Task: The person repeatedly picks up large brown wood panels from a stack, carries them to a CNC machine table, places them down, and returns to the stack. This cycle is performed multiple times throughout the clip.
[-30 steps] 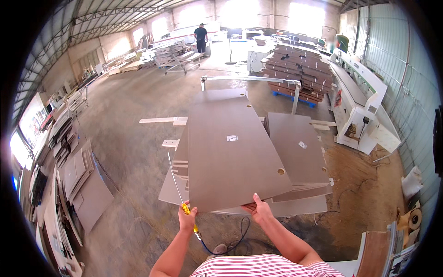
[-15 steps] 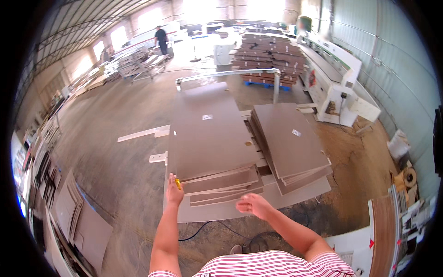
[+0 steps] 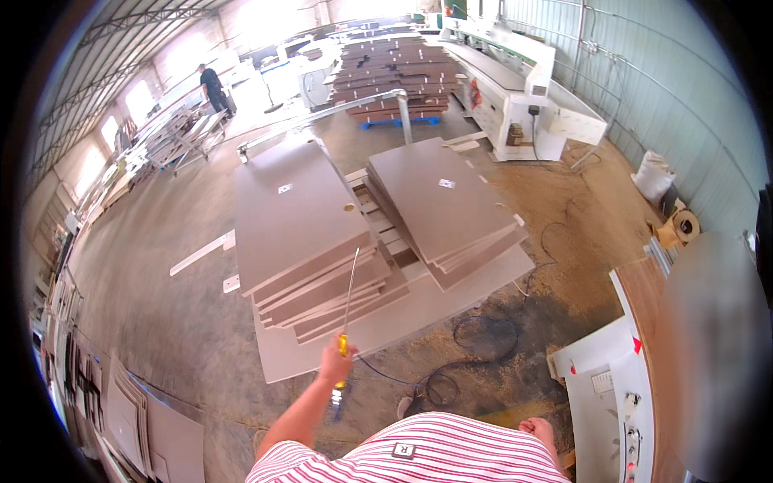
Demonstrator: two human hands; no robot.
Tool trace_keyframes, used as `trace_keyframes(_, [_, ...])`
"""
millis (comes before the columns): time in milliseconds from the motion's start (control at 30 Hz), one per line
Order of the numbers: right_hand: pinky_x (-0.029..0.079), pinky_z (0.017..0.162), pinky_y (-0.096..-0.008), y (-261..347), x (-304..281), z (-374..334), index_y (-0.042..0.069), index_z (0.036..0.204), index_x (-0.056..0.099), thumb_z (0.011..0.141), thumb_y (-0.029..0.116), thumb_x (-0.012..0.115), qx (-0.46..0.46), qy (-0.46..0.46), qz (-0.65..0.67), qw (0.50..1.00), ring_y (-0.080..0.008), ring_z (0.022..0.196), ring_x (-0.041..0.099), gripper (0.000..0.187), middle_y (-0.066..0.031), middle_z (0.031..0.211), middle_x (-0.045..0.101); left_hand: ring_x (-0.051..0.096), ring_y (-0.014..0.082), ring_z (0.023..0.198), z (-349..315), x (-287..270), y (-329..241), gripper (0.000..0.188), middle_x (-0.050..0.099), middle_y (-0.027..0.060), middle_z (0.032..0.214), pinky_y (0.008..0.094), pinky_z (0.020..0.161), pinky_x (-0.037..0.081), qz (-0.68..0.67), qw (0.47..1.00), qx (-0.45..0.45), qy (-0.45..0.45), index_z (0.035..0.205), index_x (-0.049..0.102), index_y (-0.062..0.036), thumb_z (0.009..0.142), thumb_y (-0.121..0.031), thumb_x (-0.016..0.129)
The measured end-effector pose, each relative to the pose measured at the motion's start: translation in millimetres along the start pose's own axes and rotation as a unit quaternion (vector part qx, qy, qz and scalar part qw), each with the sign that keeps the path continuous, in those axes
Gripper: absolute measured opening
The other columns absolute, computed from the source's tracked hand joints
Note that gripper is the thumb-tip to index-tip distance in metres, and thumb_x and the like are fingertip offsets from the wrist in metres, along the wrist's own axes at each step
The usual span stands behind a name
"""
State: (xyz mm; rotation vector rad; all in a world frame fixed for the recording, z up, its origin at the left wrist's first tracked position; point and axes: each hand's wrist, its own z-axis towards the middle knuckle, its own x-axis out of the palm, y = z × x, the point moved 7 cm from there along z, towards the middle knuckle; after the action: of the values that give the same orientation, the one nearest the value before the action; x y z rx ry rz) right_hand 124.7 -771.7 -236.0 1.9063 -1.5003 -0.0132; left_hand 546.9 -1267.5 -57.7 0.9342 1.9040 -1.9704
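My left hand (image 3: 334, 362) is closed around a yellow air blow gun (image 3: 344, 344). Its long thin metal nozzle points away from me, crossing over the near edges of the left stack. That left stack of brown panels (image 3: 302, 213) has its lower panels fanned out toward me. To its right lies a second stack of brown panels (image 3: 443, 193), also stepped at the near end. Both rest on a larger base panel (image 3: 451, 302). My right hand (image 3: 538, 431) is low beside my body, partly hidden, its fingers curled with nothing seen in them.
A dark hose (image 3: 441, 388) coils on the floor near my feet. A metal rail (image 3: 322, 121) stands behind the stacks. Farther back are a tall pile of panels (image 3: 394, 80), a long white machine (image 3: 523, 121) and a person (image 3: 212, 88). Another white machine (image 3: 608, 386) stands close on my right.
The view has turned right, so the stacks appear farther left. My right hand has dropped from the panels to my side. The blow gun's nozzle now shows clearly ahead of my left hand.
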Motion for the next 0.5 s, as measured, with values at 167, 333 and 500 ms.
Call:
trace_keyframes(167, [0.052, 0.058, -0.0381, -7, -59, -102, -0.002, 0.098, 0.050, 0.093, 0.006, 0.049, -0.044, -0.154, 0.000, 0.987, -0.0237, 0.062, 0.058, 0.009, -0.0197, 0.079, 0.061, 0.070, 0.0252, 0.084, -54, 98, -99, 0.036, 0.071, 0.0122, 0.084, 0.0350, 0.070, 0.053, -0.077, 0.996, 0.048, 0.014, 0.122, 0.050, -0.0037, 0.089, -0.011, 0.060])
trace_keyframes(333, [0.053, 0.063, -0.0354, -24, -166, -161, 0.001, 0.091, 0.054, 0.094, 0.014, 0.051, -0.113, -0.189, 0.040, 0.975, -0.0217, 0.065, 0.061, 0.013, -0.0156, 0.081, 0.064, 0.069, 0.0215, 0.085, -85, 226, -184, 0.021, 0.069, 0.0088, 0.084, 0.0345, 0.070, 0.051, -0.020, 0.986, -0.006, 0.167, 0.107, 0.055, -0.0037, 0.088, -0.011, 0.060])
trace_keyframes(500, [0.054, 0.059, -0.0317, -60, -297, -213, 0.000, 0.085, 0.061, 0.091, 0.017, 0.056, -0.165, -0.231, 0.141, 0.948, -0.0196, 0.068, 0.063, 0.019, -0.0123, 0.078, 0.065, 0.064, 0.0117, 0.077, -138, 371, -276, 0.008, 0.063, 0.0021, 0.082, 0.0252, 0.061, 0.048, -0.119, 0.927, 0.079, 0.348, 0.095, 0.057, -0.0061, 0.091, -0.009, 0.062])
